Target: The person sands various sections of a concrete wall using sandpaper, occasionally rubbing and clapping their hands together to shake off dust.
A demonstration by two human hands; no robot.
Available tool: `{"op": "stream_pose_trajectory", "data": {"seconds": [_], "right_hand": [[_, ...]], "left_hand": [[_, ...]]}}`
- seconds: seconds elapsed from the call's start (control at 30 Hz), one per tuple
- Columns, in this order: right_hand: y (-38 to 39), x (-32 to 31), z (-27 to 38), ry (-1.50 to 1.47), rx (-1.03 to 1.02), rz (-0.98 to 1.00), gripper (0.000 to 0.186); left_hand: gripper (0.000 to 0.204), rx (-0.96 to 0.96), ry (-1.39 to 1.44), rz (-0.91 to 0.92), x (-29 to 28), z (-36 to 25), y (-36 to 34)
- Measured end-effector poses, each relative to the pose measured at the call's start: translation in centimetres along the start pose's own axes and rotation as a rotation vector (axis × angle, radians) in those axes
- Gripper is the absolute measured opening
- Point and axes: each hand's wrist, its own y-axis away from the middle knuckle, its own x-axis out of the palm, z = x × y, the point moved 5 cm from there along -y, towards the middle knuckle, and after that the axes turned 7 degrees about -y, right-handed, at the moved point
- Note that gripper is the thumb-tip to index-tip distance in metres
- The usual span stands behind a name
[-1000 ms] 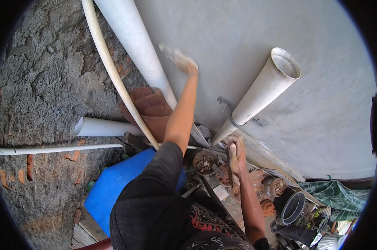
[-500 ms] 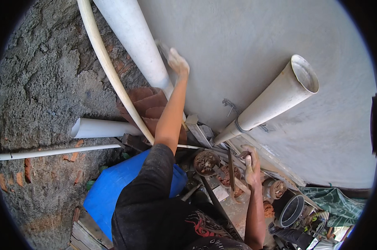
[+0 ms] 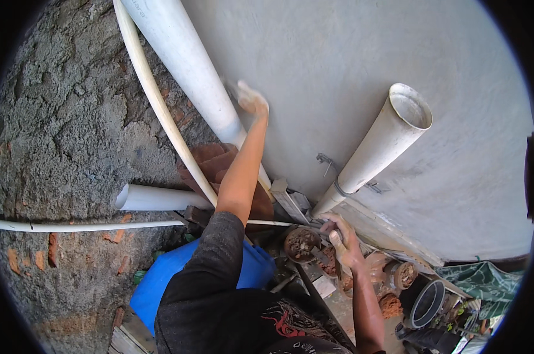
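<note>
The left hand [image 3: 253, 100], at 12 o'clock, is up by the grey wall [image 3: 302, 65], which spreads from 12 round to 3 o'clock; its fingertips are blurred beside the pipe [image 3: 187, 71] at 11 o'clock, so I cannot tell whether it grips anything or presses flat. The likeliest trouble is there: so little room lies between the fingers and the pipe that a wide sweep toward 10 o'clock could rap the knuckles or jolt the pipe, and beyond it the hose [image 3: 146, 76]. The right hand [image 3: 345, 242], at 4 o'clock, has its thumb lifted clear and its fingers half curled by something dark; whether they hold it I cannot tell. A loose grip there could drop a piece among the pots [image 3: 287, 251] at 5 o'clock, and a swing toward 1 o'clock could knock that hand on the foot of the open pipe [image 3: 370, 147]. Footing looks to me the other weak point: with the left arm stretched far out, and a board [image 3: 287, 200] and a blue drum [image 3: 155, 295] crowding in close, a lean toward 12 o'clock could cost balance.
</note>
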Motion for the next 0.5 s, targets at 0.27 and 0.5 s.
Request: {"op": "stream_pose_trajectory", "data": {"seconds": [0.27,0.5], "right_hand": [[0.7,0.8,-0.9,0.011,-0.027,0.013,0.058],[-0.9,3.1,0.6,-0.026,-0.095,0.094,0.057]], "left_hand": [[0.059,0.813,0.107,0.040,-0.3,-11.3,7.8],[0.057,0.026,-0.008,0.201,-1.3,4.6,7.8]]}}
